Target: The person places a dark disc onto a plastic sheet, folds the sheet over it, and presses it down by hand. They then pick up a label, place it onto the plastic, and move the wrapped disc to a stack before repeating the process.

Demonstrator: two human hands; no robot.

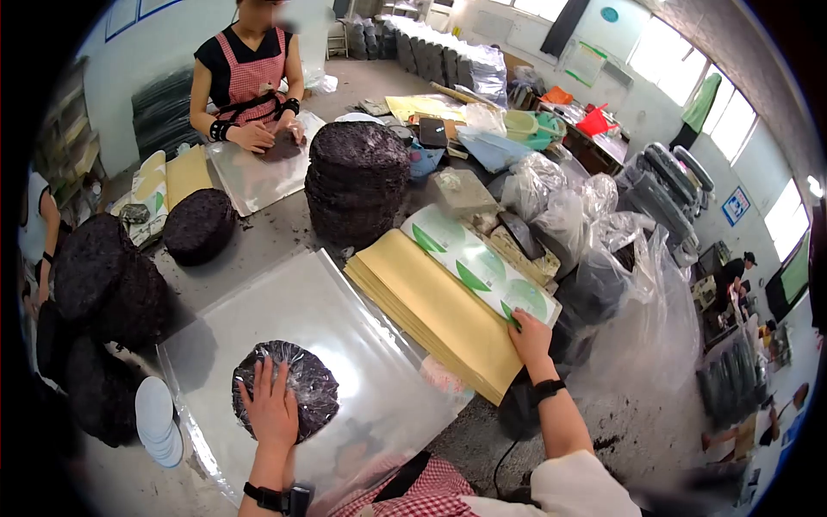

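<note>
My left hand (273, 405) lies flat, fingers spread, on a dark round cake of what looks like dried seaweed (314, 383). Clear plastic film covers this cake, which rests on a stack of clear plastic sheets (258, 302). Off to the right, my right hand (531, 338) has its fingers closed at the near edge of a white printed sheet (461, 258) with green leaf shapes. Beside that sheet, and partly beneath it, is a stack of yellow-brown paper (431, 314). Part of my right fingertips is hidden.
A tall stack of dark cakes (357, 185) stands ahead. More cakes (108, 276) are piled at left, near white paper discs (155, 414). Crumpled plastic bags (594, 224) crowd the right. Across the table, a person in a checked apron (258, 69) handles a dark cake (282, 148).
</note>
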